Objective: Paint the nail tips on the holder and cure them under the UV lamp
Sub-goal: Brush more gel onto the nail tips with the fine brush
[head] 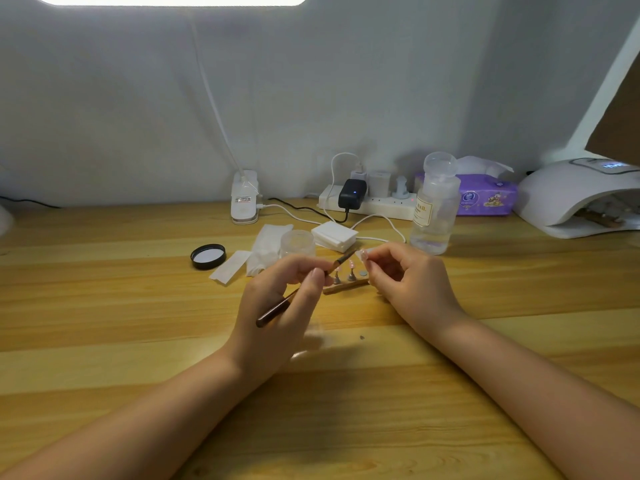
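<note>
Pinching a nail tip (pixel 363 254) above the holder (pixel 346 286), the right hand (pixel 408 282) steadies it for the brush (pixel 304 287) the left hand (pixel 280 306) grips.

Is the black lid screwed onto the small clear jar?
No. The black lid lies upturned on the table, left of the open clear jar.

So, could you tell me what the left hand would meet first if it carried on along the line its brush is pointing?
Most likely the nail tip pinched in the right hand. The left hand holds the brush aimed up and right, its tip just short of it, though depth is hard to judge.
</note>
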Available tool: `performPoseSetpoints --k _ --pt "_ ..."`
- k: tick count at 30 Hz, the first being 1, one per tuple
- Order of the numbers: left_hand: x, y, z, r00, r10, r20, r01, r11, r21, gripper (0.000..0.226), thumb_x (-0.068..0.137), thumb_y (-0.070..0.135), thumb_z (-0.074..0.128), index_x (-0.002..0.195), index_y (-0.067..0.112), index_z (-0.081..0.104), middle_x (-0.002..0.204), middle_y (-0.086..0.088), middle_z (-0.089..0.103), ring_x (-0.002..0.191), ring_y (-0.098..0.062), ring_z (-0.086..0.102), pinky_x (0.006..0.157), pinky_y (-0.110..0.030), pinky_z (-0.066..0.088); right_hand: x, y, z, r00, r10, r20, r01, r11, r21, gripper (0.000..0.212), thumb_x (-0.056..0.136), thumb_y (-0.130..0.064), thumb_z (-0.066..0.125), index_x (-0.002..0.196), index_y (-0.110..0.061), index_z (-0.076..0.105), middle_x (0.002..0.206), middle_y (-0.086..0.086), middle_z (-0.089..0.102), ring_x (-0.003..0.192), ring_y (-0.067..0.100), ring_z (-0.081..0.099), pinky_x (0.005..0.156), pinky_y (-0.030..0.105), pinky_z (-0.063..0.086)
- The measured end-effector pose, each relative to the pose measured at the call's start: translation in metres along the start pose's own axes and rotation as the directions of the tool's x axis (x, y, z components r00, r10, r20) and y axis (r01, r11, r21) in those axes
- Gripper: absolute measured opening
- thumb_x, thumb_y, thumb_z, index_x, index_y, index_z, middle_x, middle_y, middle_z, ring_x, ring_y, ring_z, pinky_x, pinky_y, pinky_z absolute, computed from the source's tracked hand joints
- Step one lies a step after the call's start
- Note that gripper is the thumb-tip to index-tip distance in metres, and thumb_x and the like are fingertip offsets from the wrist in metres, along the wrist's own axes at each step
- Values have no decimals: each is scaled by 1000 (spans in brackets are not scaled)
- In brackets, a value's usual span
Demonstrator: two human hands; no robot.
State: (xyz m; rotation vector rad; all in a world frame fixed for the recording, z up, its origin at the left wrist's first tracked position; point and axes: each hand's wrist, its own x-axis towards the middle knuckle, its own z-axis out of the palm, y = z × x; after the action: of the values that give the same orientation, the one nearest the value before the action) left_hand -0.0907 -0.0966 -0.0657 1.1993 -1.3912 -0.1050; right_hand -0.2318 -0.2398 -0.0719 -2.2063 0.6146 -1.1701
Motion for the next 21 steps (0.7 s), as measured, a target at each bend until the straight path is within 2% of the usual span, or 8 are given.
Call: performPoseSetpoints --k 2,7,11,16,18,21 --pt "1 0 1 1000 2 8 -2 1000 6 22 93 24 51 107 16 66 95 5 72 92 -7 67 79 -16 49 0 0 0 1000 -7 3 7 1000 5 7 86 -7 67 88 -13 71 68 -17 60 61 1 56 57 13 43" --pt "-1 -1 0 998 -59 38 60 998 -26 25 90 31 51 103 19 69 90 5 73 91 -14 69 79 -25 52 0 -1 -1 1000 3 15 -3 1000 8 10 86 -5 65 89 -13 71 69 -18 61 62 -1 57 57 12 44" --pt "-2 0 -1 999 -53 7 53 997 -50 26 89 29 48 98 15 68 85 6 71 86 -11 68 75 -20 51 0 -2 -2 1000 7 29 -7 1000 -5 10 87 -8 65 91 -14 71 72 -16 62 63 0 57 58 14 46" --pt "0 1 0 999 -37 21 37 999 -11 27 92 29 52 109 15 68 95 5 73 95 -15 69 81 -30 55 0 -2 -1 1000 6 25 -6 1000 -16 8 87 -7 66 91 -12 71 72 -13 63 62 3 57 59 21 49" --pt "0 0 0 999 -24 36 24 1000 7 28 90 28 53 107 13 70 94 0 74 93 -17 69 80 -35 55 0 -2 -1 1000 0 24 1 1000 -30 9 87 -7 66 91 -12 71 74 -11 64 65 4 57 59 19 48" --pt "-1 1 -2 999 -28 25 28 1000 0 25 88 27 52 100 14 70 86 1 73 85 -14 69 75 -31 56 0 -2 -2 1000 1 22 0 999 -34 11 87 -8 65 92 -15 72 75 -11 64 66 4 57 59 15 46"
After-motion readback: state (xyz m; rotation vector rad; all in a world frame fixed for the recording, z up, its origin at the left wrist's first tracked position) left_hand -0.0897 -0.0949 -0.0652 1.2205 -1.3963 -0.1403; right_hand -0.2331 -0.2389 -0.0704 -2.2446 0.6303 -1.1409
